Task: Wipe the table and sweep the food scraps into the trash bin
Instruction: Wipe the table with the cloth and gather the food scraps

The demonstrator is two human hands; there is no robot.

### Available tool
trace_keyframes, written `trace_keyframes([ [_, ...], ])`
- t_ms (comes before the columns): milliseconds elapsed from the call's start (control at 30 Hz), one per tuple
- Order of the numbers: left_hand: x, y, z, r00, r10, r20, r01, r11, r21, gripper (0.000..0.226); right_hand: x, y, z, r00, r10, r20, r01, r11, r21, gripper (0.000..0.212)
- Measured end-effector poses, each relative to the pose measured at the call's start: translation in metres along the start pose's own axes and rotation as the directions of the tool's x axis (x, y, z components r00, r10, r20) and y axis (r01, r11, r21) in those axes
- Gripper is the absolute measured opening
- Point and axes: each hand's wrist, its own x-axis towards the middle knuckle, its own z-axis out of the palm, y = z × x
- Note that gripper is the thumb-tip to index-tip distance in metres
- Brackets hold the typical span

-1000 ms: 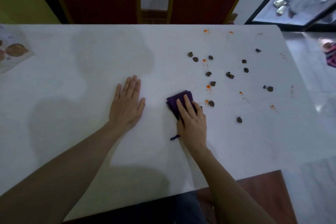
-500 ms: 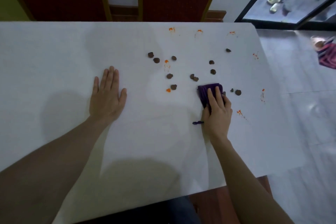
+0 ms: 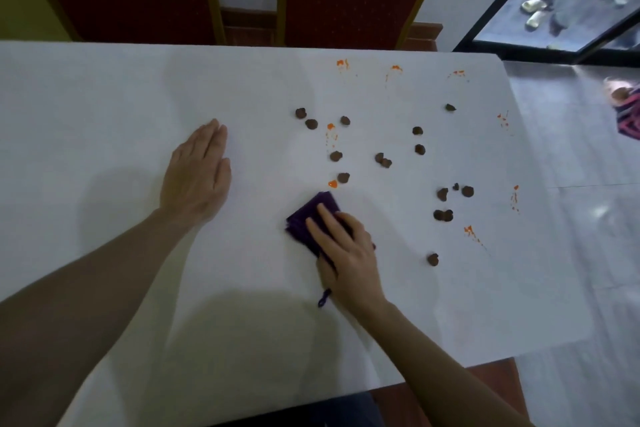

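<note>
Right hand (image 3: pixel 346 253) presses folded purple cloth (image 3: pixel 308 218), fingers flat and slightly apart; left hand (image 3: pixel 199 173) flat, fingers together, braces table (image 3: pixel 104 97): keep even pressure, herd brown scraps (image 3: pixel 382 159) toward one edge.

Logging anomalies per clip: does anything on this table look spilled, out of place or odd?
Yes. Dark brown scraps lie scattered over the right half of the table, with orange smears among them and along the far edge. The right hand presses a purple cloth; the left hand rests flat. No trash bin is in view.
</note>
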Motion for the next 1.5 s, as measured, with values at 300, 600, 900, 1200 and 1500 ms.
trace_keyframes([
  [300,0.042,-0.032,0.000,0.998,-0.029,0.054,0.022,0.991,0.128,0.061,0.121,-0.042,0.044,1.000,0.018,0.016,-0.018,1.000,0.007,0.052],
  [600,0.040,-0.032,-0.002,0.998,-0.021,0.056,0.014,0.993,0.119,0.062,0.186,0.021,0.023,0.888,0.450,-0.098,-0.459,0.881,-0.118,0.056],
  [900,0.041,-0.032,-0.003,0.997,-0.029,0.070,0.020,0.992,0.127,0.062,0.125,0.095,-0.025,0.639,0.717,-0.280,-0.762,0.639,-0.103,0.053],
  [1200,0.048,-0.017,-0.003,0.996,-0.005,0.093,-0.006,0.992,0.125,0.062,0.158,0.087,-0.018,0.601,0.754,-0.266,-0.786,0.618,-0.023,0.053],
  [1500,0.044,-0.012,0.003,0.997,0.020,0.069,-0.029,0.989,0.145,0.062,0.123,-0.032,0.037,0.956,0.277,-0.090,-0.285,0.955,-0.085,0.056],
])
